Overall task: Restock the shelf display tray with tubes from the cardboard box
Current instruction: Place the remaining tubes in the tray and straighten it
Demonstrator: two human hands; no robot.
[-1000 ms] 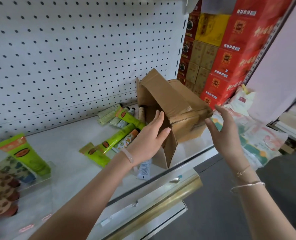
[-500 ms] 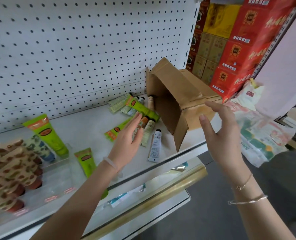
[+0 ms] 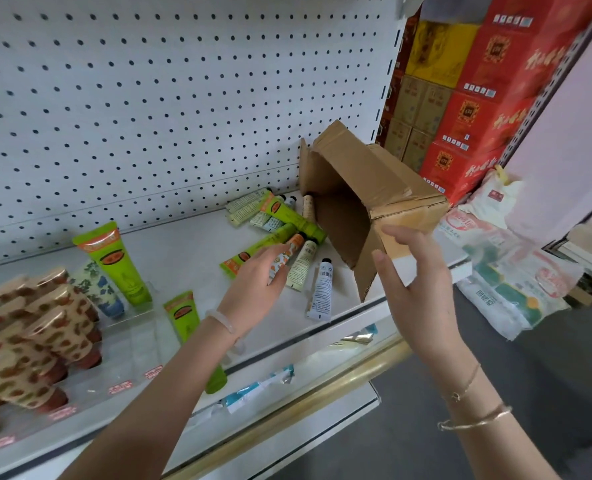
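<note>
The cardboard box [image 3: 405, 188] lies on its side at the right end of the white shelf [image 3: 190, 251], its opening facing left. Several tubes lie spilled in front of it: green ones [image 3: 287, 216], a cream one [image 3: 301, 265], a white one [image 3: 322, 289] and an orange-patterned one [image 3: 289, 251]. My left hand [image 3: 256, 285] reaches over these with straight fingers, fingertips at the orange-patterned tube. My right hand [image 3: 415, 278] hovers open just in front of the box's near corner. The clear display tray [image 3: 138, 341] at the left holds upright brown-patterned tubes [image 3: 45, 334] and a green tube [image 3: 114, 265].
A white pegboard wall [image 3: 149, 98] backs the shelf. Red and yellow cartons [image 3: 478, 98] are stacked to the right, with printed plastic bags [image 3: 509, 275] below them. A gold rail [image 3: 322, 386] runs along the lower shelf's front. Another green tube [image 3: 183, 313] stands cap down at the tray's right end.
My left hand left the box's flap and moved down and left onto the spilled tubes. My right hand drew closer to the box's near corner. The view shifted left.
</note>
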